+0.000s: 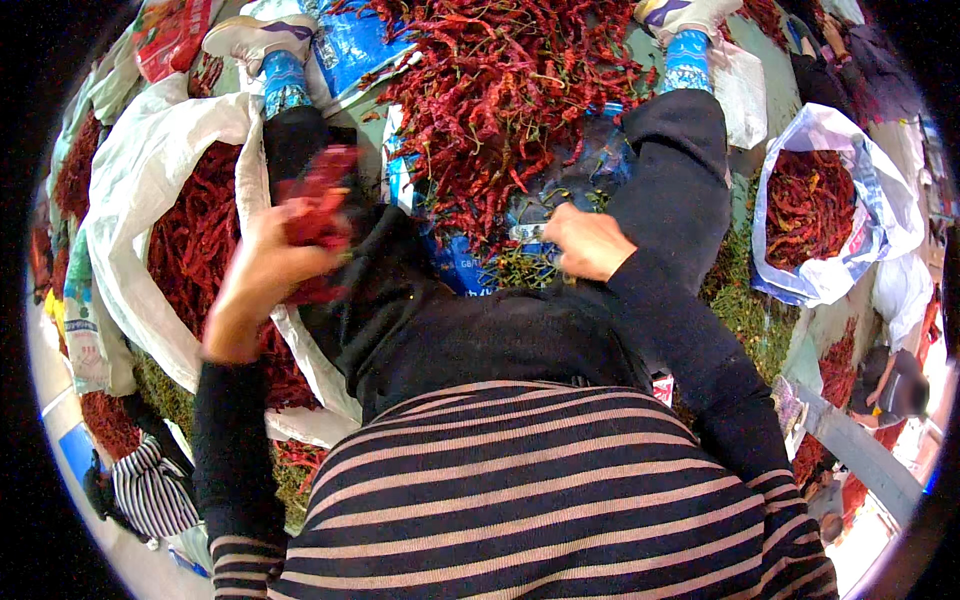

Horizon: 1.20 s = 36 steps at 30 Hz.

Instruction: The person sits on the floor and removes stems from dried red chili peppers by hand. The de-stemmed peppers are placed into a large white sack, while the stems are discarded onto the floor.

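Observation:
My left hand (259, 259) is closed around a bunch of dried red chili peppers (324, 195), blurred by motion, above my left thigh. Beside it stands a wide-mouthed white woven sack (124, 195) with dried red chilies (191, 225) inside. Between my legs a large heap of dried red chilies (495, 105) spreads over blue printed plastic sheeting (450, 262). My right hand (591, 241) hovers at the near right edge of this heap, fingers curled; whether something is pinched in them is hidden. Loose green chili stems (517, 271) lie just below that hand.
My outstretched legs in black trousers (671, 187) flank the heap. To the right stands a white-and-blue sack (885, 202) of chilies, near scattered green stems (765, 330). Other people sit around: one in stripes (154, 487) at lower left, another at upper right (885, 67).

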Motion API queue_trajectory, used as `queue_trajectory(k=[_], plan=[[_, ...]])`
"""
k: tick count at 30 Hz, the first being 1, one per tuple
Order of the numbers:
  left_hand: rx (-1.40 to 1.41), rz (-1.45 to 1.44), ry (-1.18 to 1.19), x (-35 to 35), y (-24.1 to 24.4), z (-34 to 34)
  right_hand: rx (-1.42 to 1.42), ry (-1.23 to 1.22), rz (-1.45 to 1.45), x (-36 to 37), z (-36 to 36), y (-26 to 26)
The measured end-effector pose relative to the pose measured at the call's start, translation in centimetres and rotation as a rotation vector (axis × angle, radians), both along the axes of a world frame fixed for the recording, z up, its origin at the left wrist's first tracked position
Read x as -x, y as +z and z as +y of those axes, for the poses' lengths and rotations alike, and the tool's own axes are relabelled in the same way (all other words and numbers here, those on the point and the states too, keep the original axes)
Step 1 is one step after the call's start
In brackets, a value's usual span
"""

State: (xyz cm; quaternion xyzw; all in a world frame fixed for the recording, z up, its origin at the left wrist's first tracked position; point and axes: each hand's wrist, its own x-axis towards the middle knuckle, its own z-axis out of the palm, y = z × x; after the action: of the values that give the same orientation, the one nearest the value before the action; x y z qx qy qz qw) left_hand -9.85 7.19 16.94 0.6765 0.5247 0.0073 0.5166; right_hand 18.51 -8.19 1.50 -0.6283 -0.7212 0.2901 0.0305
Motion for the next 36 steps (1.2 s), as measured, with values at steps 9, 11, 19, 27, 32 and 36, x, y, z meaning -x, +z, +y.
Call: queue_trajectory(k=[9, 11, 19, 27, 32, 36], plan=[[-0.753, 0.501, 0.003, 20.5, -0.9, 3.7, -0.322, -0.337, -0.129, -2.9, 6.1, -6.1], [-0.917, 0.685, -0.064, 21.8, -4.4, 2.4, -0.267, -0.342, -0.185, -2.9, 6.4, -7.2], [-1.296, 0.837, 0.024, 22.3, -16.2, 2.4, -0.316, -0.215, -0.072, -2.0, 2.9, -6.0], [-1.157, 1.021, 0.022, 26.0, -19.6, 4.7, -0.137, -0.287, -0.035, -0.3, 1.6, -5.3], [-1.009, 0.651, -0.048, 22.1, -11.4, 1.6, 0.153, -0.544, 0.506, 0.6, -1.2, -2.9], [-1.144, 0.481, -0.023, 19.8, -6.6, -0.8, 0.154, -0.697, 0.807, 2.0, -1.9, -2.4]])
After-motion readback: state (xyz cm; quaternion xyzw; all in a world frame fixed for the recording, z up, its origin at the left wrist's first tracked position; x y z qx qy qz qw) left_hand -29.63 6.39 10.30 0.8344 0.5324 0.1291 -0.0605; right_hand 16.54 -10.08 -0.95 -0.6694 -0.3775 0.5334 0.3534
